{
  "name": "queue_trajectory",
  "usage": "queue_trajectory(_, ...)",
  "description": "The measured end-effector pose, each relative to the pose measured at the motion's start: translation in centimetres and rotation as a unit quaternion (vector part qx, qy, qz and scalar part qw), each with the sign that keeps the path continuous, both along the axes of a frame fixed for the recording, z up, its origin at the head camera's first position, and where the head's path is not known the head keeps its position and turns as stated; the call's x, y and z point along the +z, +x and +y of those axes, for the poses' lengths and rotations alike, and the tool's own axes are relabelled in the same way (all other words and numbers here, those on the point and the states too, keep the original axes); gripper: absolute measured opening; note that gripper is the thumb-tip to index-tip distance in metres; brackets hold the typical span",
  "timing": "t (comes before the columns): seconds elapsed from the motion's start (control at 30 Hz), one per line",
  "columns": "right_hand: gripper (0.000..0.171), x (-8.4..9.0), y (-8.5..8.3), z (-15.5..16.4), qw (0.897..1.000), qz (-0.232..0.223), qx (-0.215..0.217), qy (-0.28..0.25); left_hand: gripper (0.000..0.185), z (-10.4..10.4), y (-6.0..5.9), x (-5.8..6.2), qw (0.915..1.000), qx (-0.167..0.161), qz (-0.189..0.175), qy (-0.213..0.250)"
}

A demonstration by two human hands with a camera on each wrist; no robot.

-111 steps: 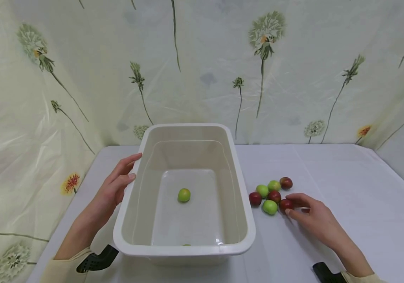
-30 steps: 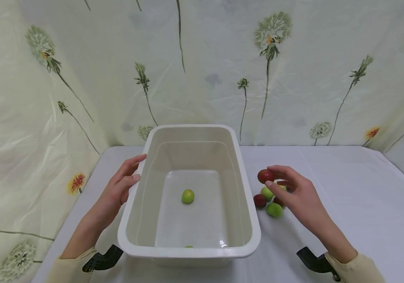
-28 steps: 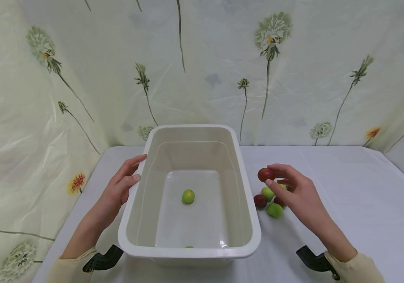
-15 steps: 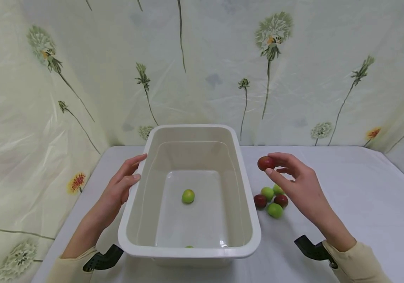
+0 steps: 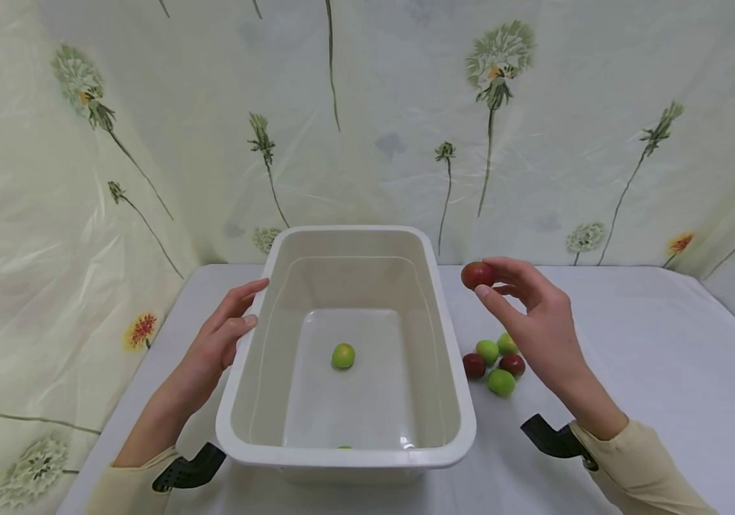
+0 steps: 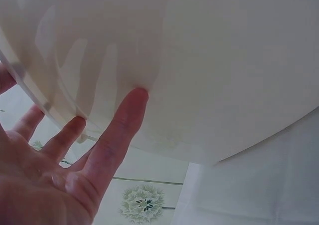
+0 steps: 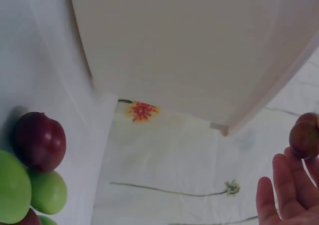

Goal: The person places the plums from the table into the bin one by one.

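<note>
My right hand (image 5: 522, 315) pinches a dark red fruit (image 5: 477, 275) between thumb and fingertips, raised just right of the cream plastic tub's rim (image 5: 446, 336). The same red fruit (image 7: 305, 135) shows at the right edge of the right wrist view, beside the tub's outer wall (image 7: 189, 50). A green fruit (image 5: 343, 355) lies on the tub floor; another green bit peeks at the near wall. My left hand (image 5: 216, 336) rests with straight fingers (image 6: 122, 130) against the tub's left wall (image 6: 209, 60). Several red and green fruits (image 5: 495, 361) lie on the table below my right hand.
A white cloth covers the table (image 5: 650, 336). A floral plastic sheet (image 5: 374, 114) hangs close behind and to the left of the tub. In the right wrist view a red fruit (image 7: 40, 141) and green fruits (image 7: 47, 191) lie low on the left.
My right hand picked one red fruit out of the pile and lifted it up and left toward the tub's rim. The left hand and the tub have not moved.
</note>
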State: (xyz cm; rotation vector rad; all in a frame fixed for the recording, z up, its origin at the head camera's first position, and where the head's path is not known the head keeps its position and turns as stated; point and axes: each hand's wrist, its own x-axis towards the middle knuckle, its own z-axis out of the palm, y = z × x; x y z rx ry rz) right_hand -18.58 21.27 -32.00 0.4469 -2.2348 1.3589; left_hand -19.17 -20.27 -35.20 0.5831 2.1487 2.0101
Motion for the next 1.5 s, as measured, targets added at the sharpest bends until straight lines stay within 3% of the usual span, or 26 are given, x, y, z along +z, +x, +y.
queue_trajectory(0.67,0.039,2.0,-1.4,-3.0,0.997,0.021,0.076,-0.024,0.047,0.0,-0.2,0.0,1.0000,-0.001,-0.002,0.001)
queue_trajectory(1.1,0.032,2.6,-1.7,-5.0,0.993,-0.023,0.099,0.063,0.046,-0.2,-0.3,-0.1,1.0000,-0.007,0.000,-0.002)
queue_trajectory(1.37,0.034,2.3,-1.9,-6.1,0.984,-0.045,0.140,0.098,0.047,-0.1,-0.2,-0.1,1.0000,-0.004,0.001,-0.003)
queue_trajectory(1.5,0.030,2.3,-2.0,-6.6,0.975,-0.064,0.166,0.137,0.047,-0.1,-0.2,-0.1,1.0000,-0.001,0.001,-0.005)
